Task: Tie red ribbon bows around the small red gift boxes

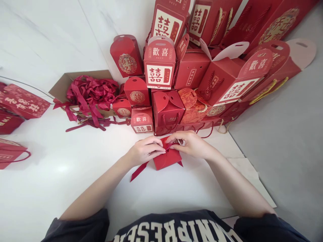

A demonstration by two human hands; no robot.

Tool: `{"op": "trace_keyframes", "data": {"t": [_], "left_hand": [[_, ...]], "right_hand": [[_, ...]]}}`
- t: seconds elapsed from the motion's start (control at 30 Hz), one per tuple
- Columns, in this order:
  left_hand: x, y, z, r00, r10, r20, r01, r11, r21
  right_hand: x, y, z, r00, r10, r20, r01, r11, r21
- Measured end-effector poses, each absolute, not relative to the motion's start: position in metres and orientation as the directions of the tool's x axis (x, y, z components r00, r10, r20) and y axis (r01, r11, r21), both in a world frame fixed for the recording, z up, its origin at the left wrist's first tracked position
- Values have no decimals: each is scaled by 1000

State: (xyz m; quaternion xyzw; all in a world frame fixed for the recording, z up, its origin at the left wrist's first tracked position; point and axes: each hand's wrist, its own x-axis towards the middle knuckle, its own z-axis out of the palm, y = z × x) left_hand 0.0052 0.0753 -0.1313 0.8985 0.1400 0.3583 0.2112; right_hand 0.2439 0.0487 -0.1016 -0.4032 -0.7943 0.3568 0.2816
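Note:
A small red paper gift box lies on the white marble table, directly in front of me. My left hand and my right hand meet above it, their fingertips pinching a dark red satin ribbon at the box's top. One ribbon tail trails down to the left, and a short end pokes out at the right. My fingers hide most of the knot area.
Behind my hands stands a dense pile of red gift boxes and handled bags with gold print. At left, a cardboard box holds tangled red ribbons. Further red bags lie at the left edge, and grey floor lies right of the table.

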Motion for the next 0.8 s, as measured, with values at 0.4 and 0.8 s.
{"op": "trace_keyframes", "data": {"t": [0.4,0.8], "left_hand": [[4,66,-107,693,533,486,263,-814,518],[0,51,-80,534,782,-322,528,-10,849]], "right_hand": [[247,46,-104,-584,764,274,522,612,-594],[247,41,-115,-608,706,363,643,706,-297]]}}
